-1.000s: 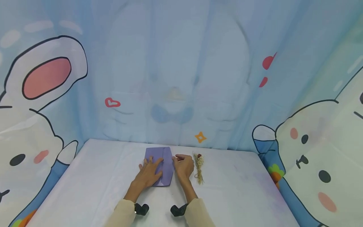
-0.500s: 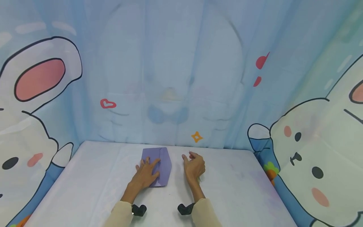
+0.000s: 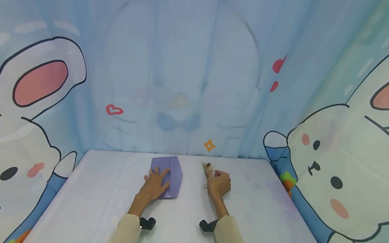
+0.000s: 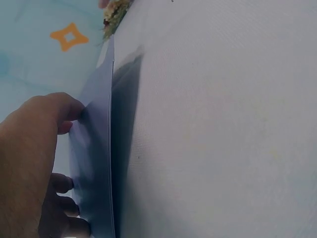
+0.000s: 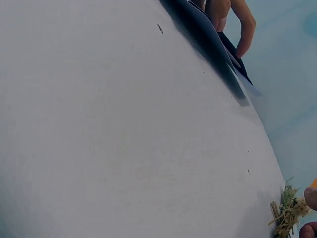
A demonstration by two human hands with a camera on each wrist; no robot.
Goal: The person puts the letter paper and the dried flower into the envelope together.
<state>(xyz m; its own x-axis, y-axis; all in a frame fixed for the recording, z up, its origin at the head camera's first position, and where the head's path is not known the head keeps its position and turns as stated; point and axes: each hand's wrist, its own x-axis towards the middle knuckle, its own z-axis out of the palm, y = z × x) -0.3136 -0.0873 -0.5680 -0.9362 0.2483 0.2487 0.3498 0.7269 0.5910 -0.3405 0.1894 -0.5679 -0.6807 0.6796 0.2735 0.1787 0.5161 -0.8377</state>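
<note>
My left hand (image 3: 153, 185) lies over a purple paper envelope (image 3: 175, 179) on the table, its fingers spread across the left part. In the left wrist view, the fingertips touch the face of the envelope (image 4: 96, 144), whose near edge casts a shadow on the cloth. My right hand (image 3: 220, 183) is at a small dried flower bouquet (image 3: 205, 170), thumb and fingers curled at the flower heads in a pinch. Tied stems show left of the wrist. In the right wrist view, fingertips (image 5: 311, 198) sit beside the bouquet (image 5: 287, 210) at the edge; most of that hand is out of frame.
A white cloth covers the table (image 3: 258, 199). Behind it hangs a pale blue curtain (image 3: 182, 67) printed with rabbits, meeting the table's back edge. Black wrist mounts (image 3: 148, 223) sit at both cream sleeves (image 3: 229, 229).
My right hand has left the envelope's right edge, moved right over the bouquet and come to its right side. The left hand stays on the envelope. The head view has shifted slightly.
</note>
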